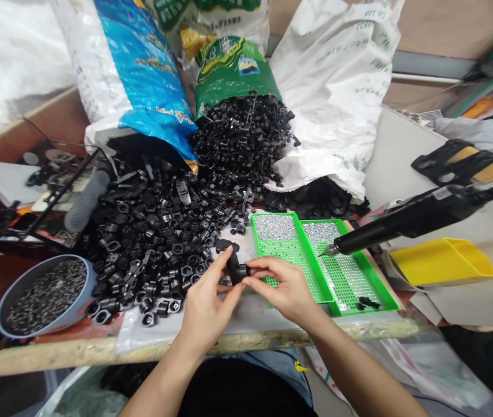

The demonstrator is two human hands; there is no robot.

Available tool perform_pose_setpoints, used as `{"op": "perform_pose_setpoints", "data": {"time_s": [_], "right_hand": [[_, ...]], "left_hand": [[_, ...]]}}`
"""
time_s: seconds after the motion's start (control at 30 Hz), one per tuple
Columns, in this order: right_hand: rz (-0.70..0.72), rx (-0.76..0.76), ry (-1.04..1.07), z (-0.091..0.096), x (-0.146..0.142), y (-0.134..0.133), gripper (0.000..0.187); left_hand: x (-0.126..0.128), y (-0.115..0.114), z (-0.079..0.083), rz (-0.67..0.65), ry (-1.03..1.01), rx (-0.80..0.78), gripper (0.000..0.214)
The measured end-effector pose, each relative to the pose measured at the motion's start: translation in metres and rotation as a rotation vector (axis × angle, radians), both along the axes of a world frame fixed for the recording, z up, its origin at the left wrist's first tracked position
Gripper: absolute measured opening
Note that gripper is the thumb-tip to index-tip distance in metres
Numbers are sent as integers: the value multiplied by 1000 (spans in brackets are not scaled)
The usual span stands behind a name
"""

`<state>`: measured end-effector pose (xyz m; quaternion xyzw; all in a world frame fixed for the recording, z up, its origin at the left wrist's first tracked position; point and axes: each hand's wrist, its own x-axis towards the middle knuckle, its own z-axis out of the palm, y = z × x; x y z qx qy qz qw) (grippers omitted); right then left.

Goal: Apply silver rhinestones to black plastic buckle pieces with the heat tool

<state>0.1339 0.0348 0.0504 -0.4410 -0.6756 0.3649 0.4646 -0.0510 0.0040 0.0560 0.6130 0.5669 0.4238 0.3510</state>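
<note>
My left hand (207, 307) and my right hand (283, 288) meet over the table's front part, and both pinch a black plastic part (234, 269). A short black cylindrical piece (243, 270) sits against it, held by my right fingertips. Just left of my hands lies a large heap of black plastic parts (150, 243), spilling from the sacks. Two green perforated trays (316, 260) sit right of my hands, and my right hand rests near their edge. Silver granules cover their far ends, and a few black parts (368, 302) lie on the nearer tray.
A black electric screwdriver (402, 220) lies with its tip over the right tray. A yellow plastic scoop (444, 260) stands beyond it. A grey bowl (11, 307) of small dark pieces sits at the left. Blue, green and white sacks (333, 87) fill the back.
</note>
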Motion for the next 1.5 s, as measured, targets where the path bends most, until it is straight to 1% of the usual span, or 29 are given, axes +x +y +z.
{"op": "perform_pose_setpoints", "data": {"time_s": [0.13, 0.2, 0.27, 0.3, 0.33, 0.37, 0.4, 0.43, 0.47, 0.5, 0.53, 0.57, 0.6, 0.63, 0.67, 0.73, 0.8, 0.87, 0.97, 1.23, 1.37, 1.5], "right_hand": [[-42, -14, 0, -1, -6, -1, 19], [-47, 8, -16, 0, -9, -4, 17], [-25, 105, -92, 4, -3, -6, 14], [-46, 195, -153, 8, 5, -5, 13], [-132, 312, -215, 12, 18, -3, 12], [-306, 448, -267, 16, 36, 0, 16], [-543, 584, -300, 21, 59, 5, 23], [-869, 704, -289, 26, 84, 11, 32], [-1169, 774, -236, 30, 111, 18, 47], [-1355, 769, -144, 33, 138, 25, 61], [-1351, 677, -65, 34, 162, 32, 71], [-1251, 566, 18, 34, 181, 38, 71], [-1145, 446, 99, 31, 194, 43, 65], [-1034, 340, 171, 27, 201, 46, 60], [-934, 256, 236, 21, 202, 46, 55], [-777, 134, 328, 7, 190, 42, 46], [-684, 58, 377, -6, 171, 34, 40], [-691, 43, 412, -17, 154, 25, 36], [-781, 92, 464, -27, 141, 20, 34], [-829, 103, 473, -38, 141, 25, 40], [-826, 106, 457, -41, 141, 24, 40], [-847, 119, 465, -42, 141, 23, 39]], "left_hand": [[1, 0, 1, -5, 44, 64, 57], [2, 1, -2, -9, 87, 118, 48], [4, 3, -7, -21, 109, 162, 36], [6, 5, -10, -26, 104, 163, 32], [8, 6, -13, -31, 93, 150, 29], [10, 8, -16, -37, 76, 124, 29], [12, 9, -18, -43, 57, 90, 31], [13, 10, -20, -47, 36, 53, 33], [15, 11, -22, -54, 10, 17, 35], [16, 12, -24, -65, -21, -19, 37], [18, 13, -26, -78, -56, -56, 38], [20, 14, -28, -90, -89, -95, 41], [22, 15, -30, -101, -122, -133, 43], [24, 16, -33, -107, -154, -167, 45], [27, 16, -36, -104, -182, -195, 47], [32, 17, -42, -83, -225, -231, 48], [36, 18, -47, -61, -258, -248, 47], [39, 18, -51, -56, -286, -269, 47], [40, 17, -55, -52, -320, -310, 49], [38, 16, -55, -52, -315, -360, 53], [40, 15, -53, -78, -356, -418, 58], [42, 15, -53, -68, -377, -424, 58]]}}
